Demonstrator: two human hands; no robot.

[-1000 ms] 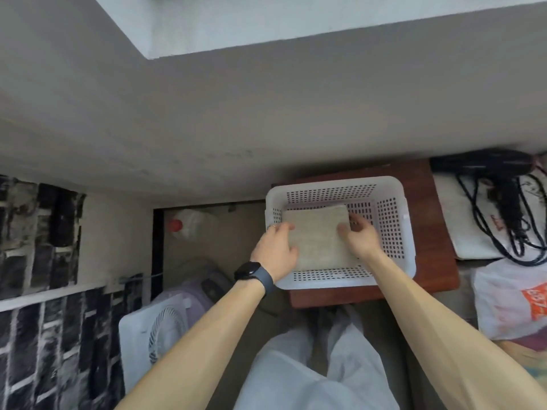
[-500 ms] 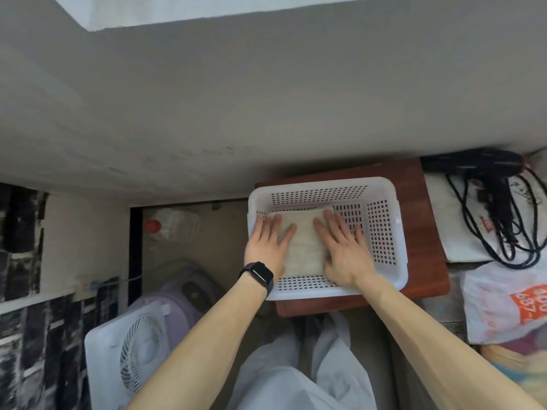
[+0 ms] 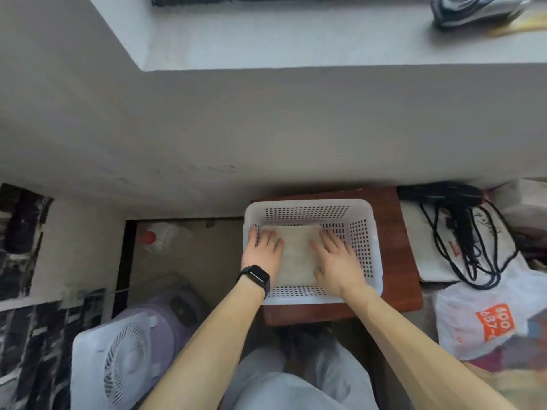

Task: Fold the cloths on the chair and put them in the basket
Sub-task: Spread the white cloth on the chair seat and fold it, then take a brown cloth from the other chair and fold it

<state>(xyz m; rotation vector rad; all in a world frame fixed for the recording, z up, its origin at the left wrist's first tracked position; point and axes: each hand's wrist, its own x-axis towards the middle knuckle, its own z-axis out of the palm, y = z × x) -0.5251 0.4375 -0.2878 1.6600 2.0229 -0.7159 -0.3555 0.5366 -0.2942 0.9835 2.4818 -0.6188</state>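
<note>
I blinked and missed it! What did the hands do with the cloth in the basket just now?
A second ago both hands gripped the folded cloth by its sides inside the basket. They have let go: the left hand and right hand now lie flat on it, fingers straight, pressing it down. The basket stayed on the wooden chair, and the hair dryer beside it did not move.

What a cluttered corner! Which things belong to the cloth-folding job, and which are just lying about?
Job: folded cloth, white basket, left hand, right hand, both flat on the cloth.
Lying about: black hair dryer, white fan, plastic bag, bottle, shoe.
</note>
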